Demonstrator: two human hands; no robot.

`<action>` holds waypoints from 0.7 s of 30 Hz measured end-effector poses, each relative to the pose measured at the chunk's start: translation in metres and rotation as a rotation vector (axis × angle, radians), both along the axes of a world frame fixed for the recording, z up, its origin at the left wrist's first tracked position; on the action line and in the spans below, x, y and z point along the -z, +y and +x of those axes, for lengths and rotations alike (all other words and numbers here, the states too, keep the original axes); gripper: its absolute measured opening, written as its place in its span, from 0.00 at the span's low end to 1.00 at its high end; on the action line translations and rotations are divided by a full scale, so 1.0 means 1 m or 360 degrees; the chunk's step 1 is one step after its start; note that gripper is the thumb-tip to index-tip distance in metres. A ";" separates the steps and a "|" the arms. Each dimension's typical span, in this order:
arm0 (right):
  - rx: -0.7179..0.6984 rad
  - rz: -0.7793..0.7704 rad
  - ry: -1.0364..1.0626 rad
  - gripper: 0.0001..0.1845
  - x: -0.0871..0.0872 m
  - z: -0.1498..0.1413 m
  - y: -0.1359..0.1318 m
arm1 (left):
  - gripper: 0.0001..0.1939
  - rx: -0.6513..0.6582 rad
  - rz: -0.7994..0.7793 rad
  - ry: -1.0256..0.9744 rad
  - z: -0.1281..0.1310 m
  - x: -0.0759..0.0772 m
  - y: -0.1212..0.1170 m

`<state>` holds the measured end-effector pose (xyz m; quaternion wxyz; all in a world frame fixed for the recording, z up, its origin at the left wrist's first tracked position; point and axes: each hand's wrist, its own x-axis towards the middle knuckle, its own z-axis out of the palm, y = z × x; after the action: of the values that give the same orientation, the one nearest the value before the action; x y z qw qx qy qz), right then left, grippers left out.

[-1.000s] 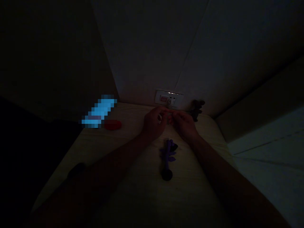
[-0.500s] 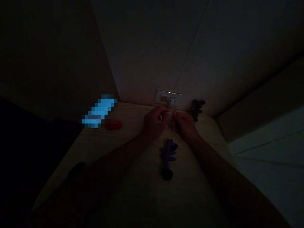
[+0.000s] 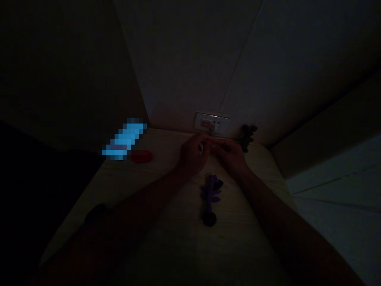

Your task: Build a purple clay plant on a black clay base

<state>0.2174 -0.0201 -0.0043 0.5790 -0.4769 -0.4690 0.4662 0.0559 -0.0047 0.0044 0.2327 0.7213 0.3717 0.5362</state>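
In dim light, my left hand [image 3: 193,153] and my right hand [image 3: 229,154] meet at the fingertips over the back of the wooden tabletop [image 3: 178,242]. The fingers of both are curled into a pinch. Whatever they hold, if anything, is too small and dark to make out. Just behind them a wall socket [image 3: 212,123] has a plug in it. Closer to me, between my forearms, lies a purple figure with leaf-like side pieces and a round black base [image 3: 210,198].
A dark knobbly object [image 3: 247,138] stands by the wall on the right. On the left are a bright blurred-out screen [image 3: 125,139], a red oval object [image 3: 141,156] and a dark object [image 3: 95,213] partly behind my left forearm. Walls rise behind the table.
My right hand has moved slightly left, so its fingertips now touch those of my left hand; a gap lay between them before. My left hand has stayed nearly still.
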 end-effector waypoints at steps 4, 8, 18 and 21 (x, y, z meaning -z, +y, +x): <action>0.0049 0.0000 -0.0066 0.18 -0.002 -0.002 -0.002 | 0.11 0.0022 -0.0015 -0.0012 0.000 0.001 0.000; 0.0027 -0.0044 -0.0102 0.24 -0.004 -0.002 -0.003 | 0.12 0.0027 -0.0006 0.0006 -0.001 0.000 0.000; -0.0100 0.0023 0.0072 0.17 -0.004 -0.002 -0.001 | 0.09 0.0000 -0.0008 0.0019 -0.001 0.000 0.000; -0.0091 -0.0002 0.0066 0.19 -0.003 -0.002 -0.001 | 0.09 0.0021 -0.0007 0.0018 -0.001 -0.001 0.000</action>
<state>0.2153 -0.0213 -0.0011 0.5748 -0.4540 -0.4700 0.4925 0.0547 -0.0052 0.0053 0.2357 0.7262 0.3694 0.5297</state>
